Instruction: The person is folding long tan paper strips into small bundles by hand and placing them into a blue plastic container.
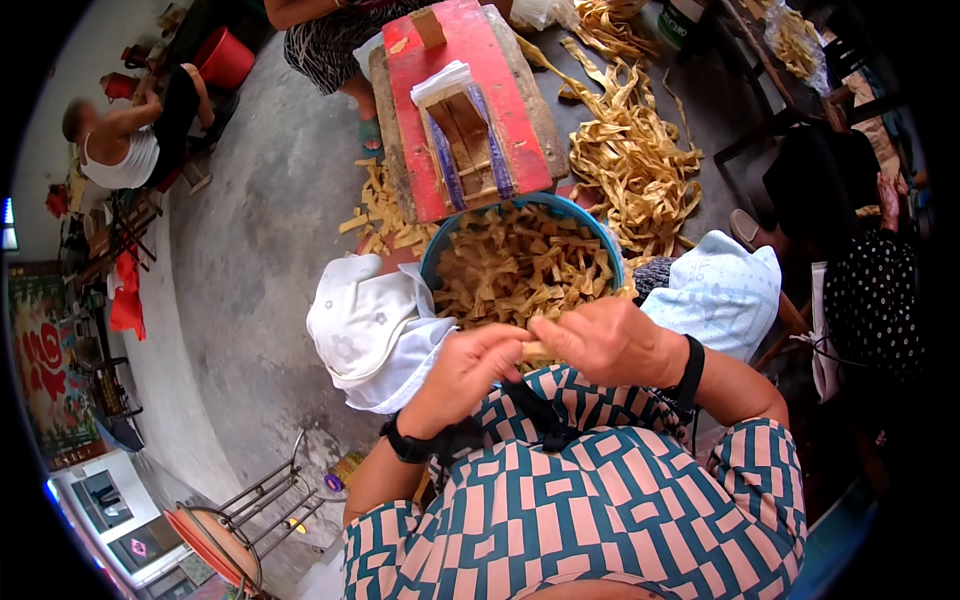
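A short, tan, dry-looking strip (537,351) lies between the left hand (466,368) and right hand (607,341). Both curl inward, pinching it.

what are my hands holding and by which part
A small tan piece, between the left hand and right hand; exactly which part they grip is hidden.

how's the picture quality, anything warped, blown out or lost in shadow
Head view: the pale floor strip bows at left, corners are black; head view: a bright patch at the left edge glares; head view: the dotted garment at right sinks into shadow; head view: left hand and right hand are well lit, their yellow piece partly hidden.
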Demonstrator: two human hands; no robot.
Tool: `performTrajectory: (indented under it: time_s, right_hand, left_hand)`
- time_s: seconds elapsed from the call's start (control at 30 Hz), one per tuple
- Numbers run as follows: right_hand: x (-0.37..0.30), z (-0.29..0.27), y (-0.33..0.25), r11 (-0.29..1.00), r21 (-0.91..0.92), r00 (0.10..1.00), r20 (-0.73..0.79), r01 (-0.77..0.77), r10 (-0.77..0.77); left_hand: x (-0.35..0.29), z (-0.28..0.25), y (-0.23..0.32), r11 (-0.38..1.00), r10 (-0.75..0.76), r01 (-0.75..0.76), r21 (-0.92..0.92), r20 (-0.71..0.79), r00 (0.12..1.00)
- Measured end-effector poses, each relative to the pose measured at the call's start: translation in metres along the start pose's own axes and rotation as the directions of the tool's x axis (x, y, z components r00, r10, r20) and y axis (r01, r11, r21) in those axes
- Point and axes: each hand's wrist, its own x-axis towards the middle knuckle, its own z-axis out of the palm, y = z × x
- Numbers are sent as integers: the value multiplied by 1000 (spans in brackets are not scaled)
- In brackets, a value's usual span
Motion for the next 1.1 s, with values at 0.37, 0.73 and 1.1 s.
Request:
performTrajectory:
  time_s: [0.37,0.73,1.1]
  right_hand:
    - [3,-22,4,983,-8,981,-63,185,-186]
    - [-21,32,5,900,407,987,28,-158,161]
    - [-17,33,17,775,593,968,28,-218,250]
  left_hand:
    - [-9,0,14,989,150,-135,-68,386,910]
    - [18,-28,-21,995,69,-89,-42,-352,933]
    - [117,-21,-85,185,1,249,951,-254,967]
